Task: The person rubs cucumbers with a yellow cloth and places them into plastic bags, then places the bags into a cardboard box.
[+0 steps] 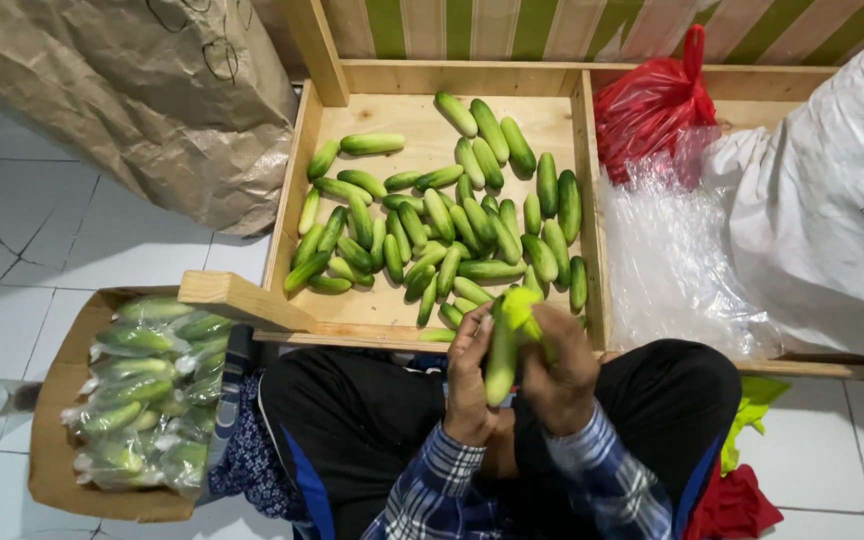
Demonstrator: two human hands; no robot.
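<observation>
Both your left hand and right hand are gripping one cucumber at lower centre; bagged cucumbers are filling the lower-left box, many loose cucumbers are waiting in the tray.

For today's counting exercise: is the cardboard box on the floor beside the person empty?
No, the cardboard box is filled with cucumbers wrapped in clear plastic packs, piled across its whole length.
</observation>
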